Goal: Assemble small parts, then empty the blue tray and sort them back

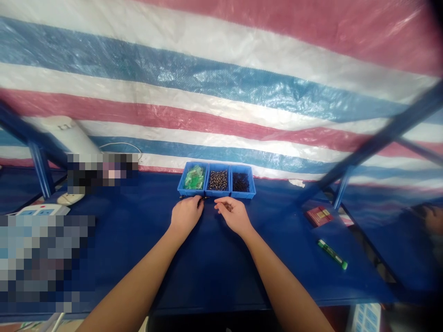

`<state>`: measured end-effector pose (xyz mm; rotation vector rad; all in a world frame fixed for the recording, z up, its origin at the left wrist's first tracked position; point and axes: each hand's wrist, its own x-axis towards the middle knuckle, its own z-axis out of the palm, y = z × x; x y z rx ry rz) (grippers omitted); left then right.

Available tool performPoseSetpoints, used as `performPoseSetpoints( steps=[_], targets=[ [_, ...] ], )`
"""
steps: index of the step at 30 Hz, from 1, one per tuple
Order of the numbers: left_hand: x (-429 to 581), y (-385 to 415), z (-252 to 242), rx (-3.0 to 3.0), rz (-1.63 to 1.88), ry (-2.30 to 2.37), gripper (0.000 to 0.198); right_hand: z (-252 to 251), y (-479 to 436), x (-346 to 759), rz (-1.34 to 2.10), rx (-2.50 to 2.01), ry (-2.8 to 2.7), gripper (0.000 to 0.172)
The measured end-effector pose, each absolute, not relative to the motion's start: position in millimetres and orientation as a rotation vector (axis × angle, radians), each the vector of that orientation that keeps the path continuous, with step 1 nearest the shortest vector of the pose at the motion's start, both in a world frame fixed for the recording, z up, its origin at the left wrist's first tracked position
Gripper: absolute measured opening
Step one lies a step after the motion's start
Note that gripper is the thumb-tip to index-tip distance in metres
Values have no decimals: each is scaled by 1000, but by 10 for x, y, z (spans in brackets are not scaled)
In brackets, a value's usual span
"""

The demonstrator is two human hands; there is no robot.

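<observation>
My left hand (187,215) is closed, back upward, just in front of the left blue bin. A small, slender dark piece (206,198) with a brassy tint pokes out at its fingertips. To the right, my right hand (234,215) is held with curled fingers, thumb near the index finger, a short gap from that piece. Whatever lies inside its fingers is too small to make out. Three blue bins stand side by side beyond the hands: green and clear plastic pieces (194,177), small brass-and-dark metal parts (218,180) and thin black parts (241,181).
On the blue table (207,276) at right lie a dark red box (319,216) and a green tube (332,254). A white power strip (43,210) sits at left, beside blurred-out items. Blue metal struts (374,143) flank the table; a striped sheet (221,92) hangs behind.
</observation>
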<state>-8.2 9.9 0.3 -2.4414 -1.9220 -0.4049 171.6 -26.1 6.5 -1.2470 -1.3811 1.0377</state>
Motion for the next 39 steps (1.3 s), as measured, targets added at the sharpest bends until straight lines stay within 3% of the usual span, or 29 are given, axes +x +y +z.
performPoseSetpoints(
  steps=[5,13,18,39],
  targets=[
    [-69,87,16,-2507,-577,-1743,25,66,-270,1706,1032,-1246,-1396,21],
    [41,5,-13,-2626,-1238,-1618,18,48,-249,1687,1223,-1125,-1237,31],
    [34,-2,15,-2653,-1452,-1428,14,53,-243,1694,1215,-1102,-1178,27],
    [28,-31,53,-2940,-1298,-1439,21,59,-216,1759,1165,-1105,-1235,23]
  ],
)
